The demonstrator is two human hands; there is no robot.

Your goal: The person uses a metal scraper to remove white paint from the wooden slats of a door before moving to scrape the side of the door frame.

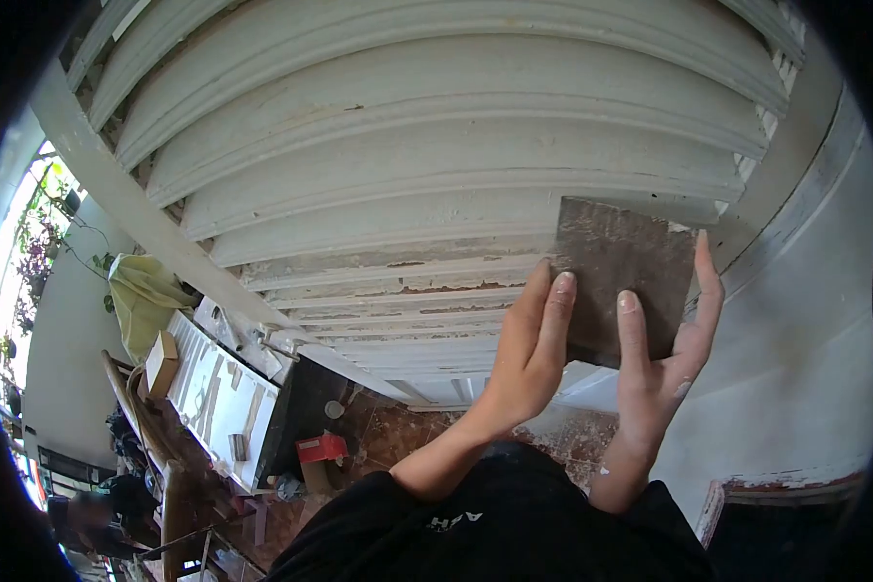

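A worn, grey-brown sheet of sandpaper (626, 254) is held up in front of a white louvered door (436, 136). My left hand (532, 354) grips the sheet's left edge, thumb on the near face. On the other side, my right hand (662, 373) has its thumb across the lower part and its fingers along the right edge, mostly behind the sheet. White flecks mark the right hand. Lower slats of the door show peeling paint with brown patches; the sheet's upper corners are slightly frayed.
To the left stands a table with a white top (213, 398), scraps lying on it. A red box (321, 447) sits nearby, above the brown tiled floor (388, 435). Wooden furniture (172, 504) and a yellow-green cloth (145, 296) are farther left. A white wall (795, 369) rises at right.
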